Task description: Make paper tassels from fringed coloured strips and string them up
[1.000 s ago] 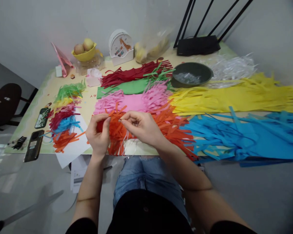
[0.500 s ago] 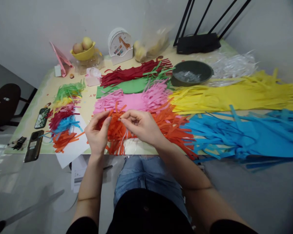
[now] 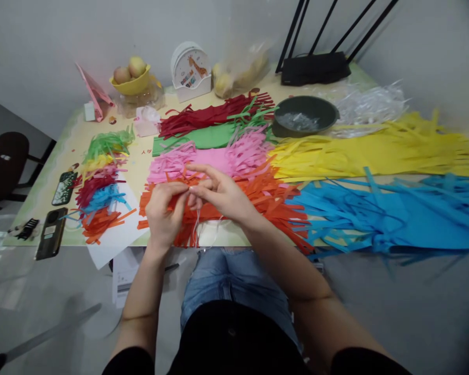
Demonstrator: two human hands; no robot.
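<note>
My left hand [image 3: 164,211] and my right hand [image 3: 222,195] meet at the fingertips over the orange fringed paper [image 3: 263,205] at the table's front edge. Thumb and fingers of my left hand are pinched together; what lies between them is too small to make out. A thin white string [image 3: 196,226] hangs down from the pinched fingers of my right hand, whose index finger is raised. Behind the hands lie pink fringed paper [image 3: 213,161], green fringed paper [image 3: 207,137] and dark red fringed paper [image 3: 207,115].
Yellow fringed paper [image 3: 359,153] and blue fringed paper [image 3: 418,213] spread on the right. A dark bowl [image 3: 305,117] stands behind, near a black router [image 3: 316,69]. On the left are small multicoloured tassels [image 3: 101,195] and two phones, one a dark phone [image 3: 51,233].
My fingertips have come together from slightly apart. My right index finger has lifted, and the left hand has shifted a little right. The whole view has drifted slightly.
</note>
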